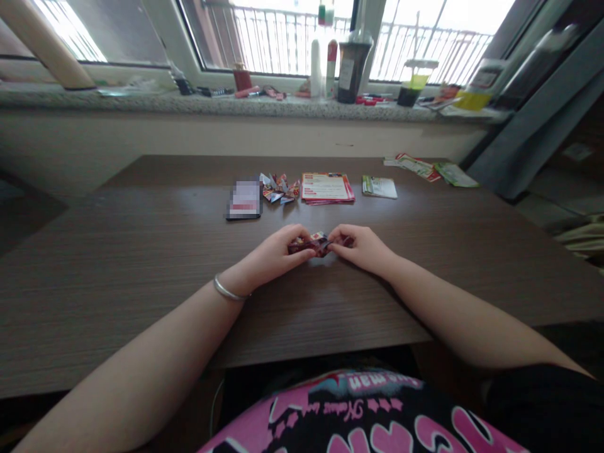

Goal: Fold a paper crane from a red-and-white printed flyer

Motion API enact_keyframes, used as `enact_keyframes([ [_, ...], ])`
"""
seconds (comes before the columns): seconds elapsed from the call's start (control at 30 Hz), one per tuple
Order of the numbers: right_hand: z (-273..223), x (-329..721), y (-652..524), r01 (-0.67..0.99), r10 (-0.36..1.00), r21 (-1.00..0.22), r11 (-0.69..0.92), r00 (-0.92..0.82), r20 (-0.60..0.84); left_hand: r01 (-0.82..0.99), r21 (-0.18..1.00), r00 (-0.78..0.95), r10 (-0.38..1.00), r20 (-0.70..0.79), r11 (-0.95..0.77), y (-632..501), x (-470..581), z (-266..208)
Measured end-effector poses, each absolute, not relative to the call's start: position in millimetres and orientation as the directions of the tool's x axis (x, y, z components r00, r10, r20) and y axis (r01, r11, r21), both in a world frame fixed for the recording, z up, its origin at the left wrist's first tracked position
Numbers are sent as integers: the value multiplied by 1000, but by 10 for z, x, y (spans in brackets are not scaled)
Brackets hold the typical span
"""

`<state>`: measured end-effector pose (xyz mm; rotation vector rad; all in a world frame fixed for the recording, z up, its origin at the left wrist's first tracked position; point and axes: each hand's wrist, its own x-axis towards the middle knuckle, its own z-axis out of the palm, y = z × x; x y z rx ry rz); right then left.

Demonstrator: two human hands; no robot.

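Between both hands is a small folded piece of printed paper (321,246), dark red with lighter patches. My left hand (283,246) is closed on its left part, thumb in front and fingers behind. At its right end, my right hand (361,247) pinches the paper between thumb and fingertips. Much of the paper is hidden by the fingers. Just behind lies a folded paper piece (282,189) with several pointed, colourful flaps. A stack of printed sheets (327,187) with red edges lies to its right.
A phone-like device (244,199) with a blurred screen lies left of the folded piece. Small cards (380,187) and loose printed papers (425,168) are toward the back right of the brown table (141,251). Bottles and a dark cup (353,69) stand on the windowsill (283,110).
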<state>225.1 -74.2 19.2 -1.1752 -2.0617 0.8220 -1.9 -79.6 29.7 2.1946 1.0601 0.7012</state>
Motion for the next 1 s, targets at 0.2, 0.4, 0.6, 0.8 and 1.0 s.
enact_keyframes([
  [0.2,161,2240,-721,503,877,-807,310,-479,39,599,564,609,780,140,-569,-787,-18,314],
  [0.4,193,2229,-724,624,811,-544,561,-547,208,636,366,646,728,229,-679,-766,-3,260],
  [0.6,189,2210,-731,662,779,-429,615,-592,203,673,245,652,716,250,-698,-763,28,204],
  [0.8,206,2165,-762,769,792,-202,606,-562,237,718,55,655,700,285,-694,-775,96,218],
  [1.0,258,2159,-785,777,766,-34,628,-610,201,705,-45,692,673,259,-708,-787,96,250],
])
